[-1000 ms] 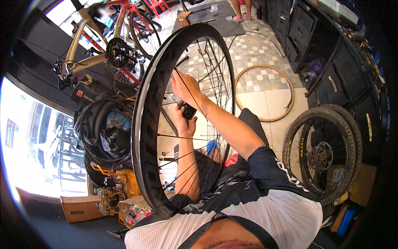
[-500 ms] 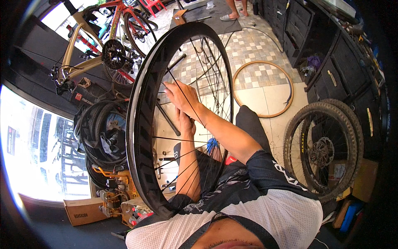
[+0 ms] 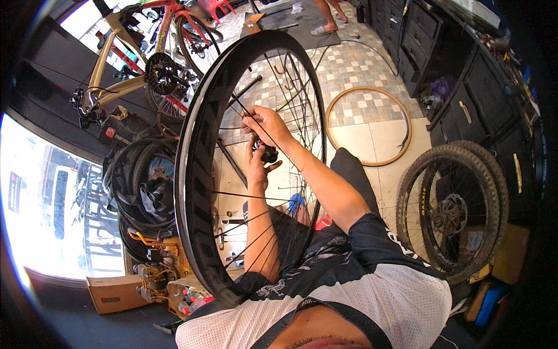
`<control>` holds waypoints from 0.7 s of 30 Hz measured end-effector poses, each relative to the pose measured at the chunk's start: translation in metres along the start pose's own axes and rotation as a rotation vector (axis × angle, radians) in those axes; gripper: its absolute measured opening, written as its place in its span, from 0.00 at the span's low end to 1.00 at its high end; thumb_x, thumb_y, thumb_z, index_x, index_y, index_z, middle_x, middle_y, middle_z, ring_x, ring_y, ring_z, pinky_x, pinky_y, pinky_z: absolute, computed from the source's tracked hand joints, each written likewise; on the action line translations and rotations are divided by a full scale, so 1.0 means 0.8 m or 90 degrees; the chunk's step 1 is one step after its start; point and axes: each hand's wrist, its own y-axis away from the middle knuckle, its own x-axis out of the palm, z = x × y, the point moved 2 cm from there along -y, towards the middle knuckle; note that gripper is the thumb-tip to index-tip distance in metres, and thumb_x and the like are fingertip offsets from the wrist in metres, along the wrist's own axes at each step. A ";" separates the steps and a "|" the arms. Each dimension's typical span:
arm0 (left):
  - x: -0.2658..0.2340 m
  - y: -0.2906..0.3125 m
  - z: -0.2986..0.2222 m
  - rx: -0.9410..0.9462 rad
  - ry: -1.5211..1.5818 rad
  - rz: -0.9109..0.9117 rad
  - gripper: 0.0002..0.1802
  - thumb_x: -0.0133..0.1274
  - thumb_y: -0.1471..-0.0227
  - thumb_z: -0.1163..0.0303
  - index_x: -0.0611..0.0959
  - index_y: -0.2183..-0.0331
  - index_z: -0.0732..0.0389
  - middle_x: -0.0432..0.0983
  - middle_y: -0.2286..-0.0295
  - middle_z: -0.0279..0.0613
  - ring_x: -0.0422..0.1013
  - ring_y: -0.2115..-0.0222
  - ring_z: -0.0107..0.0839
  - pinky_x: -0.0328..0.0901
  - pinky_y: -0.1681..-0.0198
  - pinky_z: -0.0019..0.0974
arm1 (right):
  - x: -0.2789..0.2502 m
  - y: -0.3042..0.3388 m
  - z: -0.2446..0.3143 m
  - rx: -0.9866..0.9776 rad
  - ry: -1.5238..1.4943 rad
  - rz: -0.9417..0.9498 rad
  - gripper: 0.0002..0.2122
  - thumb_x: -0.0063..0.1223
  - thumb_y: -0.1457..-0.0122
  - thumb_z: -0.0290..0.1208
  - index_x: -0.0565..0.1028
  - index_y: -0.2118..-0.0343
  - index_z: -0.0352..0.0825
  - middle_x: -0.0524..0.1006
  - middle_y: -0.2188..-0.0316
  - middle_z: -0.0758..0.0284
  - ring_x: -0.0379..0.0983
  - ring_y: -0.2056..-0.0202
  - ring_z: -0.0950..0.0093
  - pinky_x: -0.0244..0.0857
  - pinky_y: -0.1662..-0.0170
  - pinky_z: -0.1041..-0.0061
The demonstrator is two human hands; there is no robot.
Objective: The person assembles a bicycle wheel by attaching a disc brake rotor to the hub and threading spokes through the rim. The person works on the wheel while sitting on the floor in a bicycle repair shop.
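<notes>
A black deep-rim bicycle wheel (image 3: 197,192) stands tilted in front of me, its lower edge against my torso. Both my forearms reach among its thin black spokes. Near the wheel's centre, my left hand (image 3: 256,167) has its fingers and thumb around a dark hub (image 3: 267,153). Just above it is my right hand (image 3: 266,125), thumb and fingertips pinched together beside a spoke. What that pinch holds, if anything, is too small to make out.
A beige frame (image 3: 119,87) and a red bicycle stand at the far left, above piled black tires (image 3: 139,180). On the floor lies a tan-edged tire (image 3: 405,110). Knobby-tired wheels (image 3: 407,192) lean at the right beside black drawers (image 3: 465,93). Another person's feet (image 3: 324,29) show far ahead.
My right hand has shifted slightly right and its fingers have drawn into a pinch. The hub, covered before, now shows between my hands. The other person's feet have moved a little.
</notes>
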 end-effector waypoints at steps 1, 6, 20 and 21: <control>-0.003 -0.001 -0.004 -0.013 -0.033 0.009 0.24 0.44 0.37 0.64 0.69 0.40 0.56 0.76 0.57 0.45 0.80 0.64 0.41 0.80 0.67 0.48 | -0.004 0.001 0.000 0.007 0.020 -0.008 0.07 0.51 0.31 0.27 0.74 0.58 0.26 0.82 0.65 0.61 0.82 0.65 0.75 0.77 0.60 0.78; -0.011 0.003 -0.041 -0.088 -0.388 -0.059 0.33 0.37 0.35 0.44 0.81 0.47 0.59 0.81 0.60 0.54 0.79 0.63 0.47 0.73 0.59 0.47 | -0.014 0.032 0.016 0.051 -0.079 -0.065 0.09 0.54 0.34 0.27 0.75 0.59 0.25 0.83 0.68 0.58 0.83 0.65 0.72 0.75 0.62 0.75; 0.007 0.018 -0.104 0.266 -0.385 -0.163 0.26 0.52 0.34 0.53 0.85 0.61 0.71 0.84 0.68 0.52 0.80 0.65 0.33 0.71 0.58 0.38 | -0.027 0.118 0.062 0.048 0.025 -0.130 0.11 0.51 0.31 0.30 0.73 0.56 0.25 0.84 0.69 0.56 0.84 0.64 0.69 0.75 0.61 0.71; 0.011 0.022 -0.104 0.261 -0.369 -0.158 0.26 0.52 0.34 0.53 0.85 0.59 0.71 0.84 0.66 0.52 0.80 0.64 0.33 0.71 0.57 0.37 | -0.027 0.119 0.055 0.022 0.034 -0.142 0.11 0.51 0.31 0.31 0.74 0.57 0.26 0.84 0.70 0.57 0.84 0.66 0.70 0.75 0.62 0.71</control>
